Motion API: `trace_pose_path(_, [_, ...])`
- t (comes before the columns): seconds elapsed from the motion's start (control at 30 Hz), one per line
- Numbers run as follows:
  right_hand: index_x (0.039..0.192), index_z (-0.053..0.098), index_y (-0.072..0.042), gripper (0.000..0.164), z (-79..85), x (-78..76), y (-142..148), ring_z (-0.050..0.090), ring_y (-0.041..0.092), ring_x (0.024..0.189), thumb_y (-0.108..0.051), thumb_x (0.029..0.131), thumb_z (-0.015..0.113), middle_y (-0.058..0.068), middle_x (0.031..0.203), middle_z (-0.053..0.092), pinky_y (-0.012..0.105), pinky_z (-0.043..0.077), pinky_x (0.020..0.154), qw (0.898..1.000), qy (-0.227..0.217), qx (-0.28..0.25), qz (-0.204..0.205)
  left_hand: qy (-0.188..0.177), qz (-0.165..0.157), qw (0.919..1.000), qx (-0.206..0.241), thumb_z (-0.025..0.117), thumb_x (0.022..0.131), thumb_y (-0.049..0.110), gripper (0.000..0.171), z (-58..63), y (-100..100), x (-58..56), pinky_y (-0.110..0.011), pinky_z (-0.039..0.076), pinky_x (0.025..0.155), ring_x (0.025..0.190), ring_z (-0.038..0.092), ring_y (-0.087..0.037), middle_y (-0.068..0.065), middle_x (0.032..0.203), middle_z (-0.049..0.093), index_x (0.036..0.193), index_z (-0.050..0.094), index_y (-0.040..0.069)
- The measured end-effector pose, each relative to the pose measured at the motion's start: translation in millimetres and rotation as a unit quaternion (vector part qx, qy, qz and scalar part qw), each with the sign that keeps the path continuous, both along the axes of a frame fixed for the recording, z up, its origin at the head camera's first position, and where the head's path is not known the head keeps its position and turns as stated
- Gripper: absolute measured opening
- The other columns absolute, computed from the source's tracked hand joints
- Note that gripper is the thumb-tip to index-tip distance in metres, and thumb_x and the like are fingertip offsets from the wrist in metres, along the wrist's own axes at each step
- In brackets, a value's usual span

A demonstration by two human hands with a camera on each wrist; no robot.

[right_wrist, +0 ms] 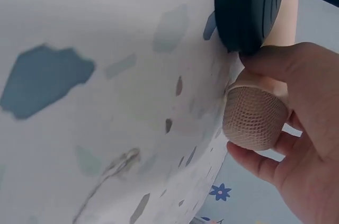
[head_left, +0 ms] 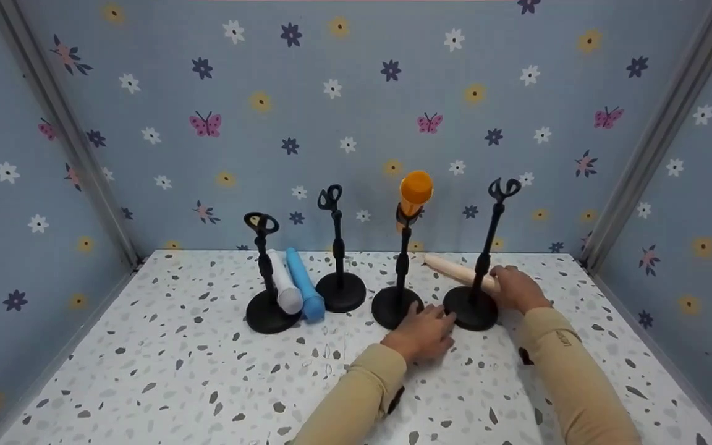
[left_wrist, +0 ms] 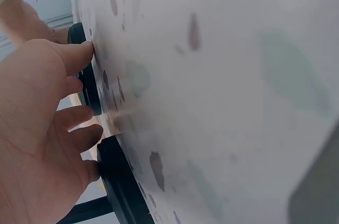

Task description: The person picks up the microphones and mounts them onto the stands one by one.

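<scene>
Nearest: tan fabric sleeves (head_left: 359, 390). Reference: rightmost stand (head_left: 471, 312), black, disc base, slim pole, split clip. Peach microphone (head_left: 455, 268), smooth tapered handle, domed mesh head, lies behind it; right hand (head_left: 520, 290), to its right, grasps the head end. Left hand (head_left: 421, 334), to its left, fingers spread, grips nothing. Farther left: orange microphone (head_left: 416, 188) clipped upright-tilted; 2 cylindrical microphones, white (head_left: 284, 285) and blue (head_left: 304, 285), lying.

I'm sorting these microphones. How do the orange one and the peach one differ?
The orange microphone sits raised on a black stand; the peach microphone lies low behind another stand. No hand touches the orange microphone; the right hand grips the peach microphone. Both have rounded heads.
</scene>
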State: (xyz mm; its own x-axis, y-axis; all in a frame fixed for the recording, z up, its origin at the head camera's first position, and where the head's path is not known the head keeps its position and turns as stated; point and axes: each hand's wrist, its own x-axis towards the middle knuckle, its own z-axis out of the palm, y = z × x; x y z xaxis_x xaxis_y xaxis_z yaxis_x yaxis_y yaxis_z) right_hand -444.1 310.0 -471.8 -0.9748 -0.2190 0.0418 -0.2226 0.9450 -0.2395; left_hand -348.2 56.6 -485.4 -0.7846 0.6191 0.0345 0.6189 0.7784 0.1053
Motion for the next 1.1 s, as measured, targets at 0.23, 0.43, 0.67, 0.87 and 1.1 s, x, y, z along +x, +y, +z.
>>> trace_pose_path(0.23, [0.134,0.056,0.006,0.052,4.0,3.5,6,0.060,0.042,0.105,-0.018,0.092,0.075,0.029,0.122,0.060,0.058,0.049,0.091,0.998,-0.002,-0.064,-0.026,-0.017,0.002,0.9998,0.010,0.052,0.105,0.039,0.055,0.7,-1,-1.0,-0.054,0.020,0.120,0.146,0.036,-0.025,-0.006,0.158,0.041,0.155,0.044,0.017])
trace_pose_path(0.43, [0.145,0.049,-0.002,0.064,17.6,11.4,4,0.057,0.042,0.116,-0.027,0.093,0.076,0.026,0.138,0.054,0.059,0.047,0.094,0.982,0.059,-0.173,-0.041,-0.038,0.004,0.9991,0.016,0.048,0.106,0.038,0.054,5.2,-1,-0.3,-0.055,0.018,0.121,0.148,0.033,-0.027,-0.006,0.160,0.039,0.155,0.043,0.017])
trace_pose_path(0.67, [0.150,0.041,-0.009,0.086,33.8,17.9,2,0.064,0.039,0.102,-0.049,0.085,0.080,0.027,0.130,0.057,0.051,0.055,0.079,0.945,0.131,-0.298,-0.038,-0.054,0.012,0.9981,0.026,0.049,0.106,0.037,0.053,11.1,2,-0.3,-0.057,0.018,0.120,0.148,0.033,-0.027,-0.007,0.159,0.040,0.153,0.046,0.015])
trace_pose_path(0.87, [0.151,0.039,-0.007,0.083,38.8,21.7,-1,0.060,0.033,0.114,-0.040,0.087,0.081,0.021,0.134,0.055,0.045,0.053,0.089,0.903,0.145,-0.403,-0.044,-0.054,0.014,0.9983,0.017,0.051,0.105,0.037,0.050,11.5,4,-3.6,-0.057,0.021,0.119,0.147,0.036,-0.023,-0.006,0.157,0.043,0.151,0.049,0.017])
trace_pose_path(1.1, [0.142,0.042,0.003,0.075,39.3,24.6,-4,0.051,0.036,0.128,-0.044,0.092,0.074,0.021,0.134,0.052,0.053,0.045,0.104,0.893,0.116,-0.434,-0.032,-0.066,0.021,0.9960,0.057,0.054,0.105,0.036,0.050,11.8,10,-9.9,-0.048,0.030,0.117,0.142,0.041,-0.016,-0.005,0.155,0.045,0.150,0.050,0.015])
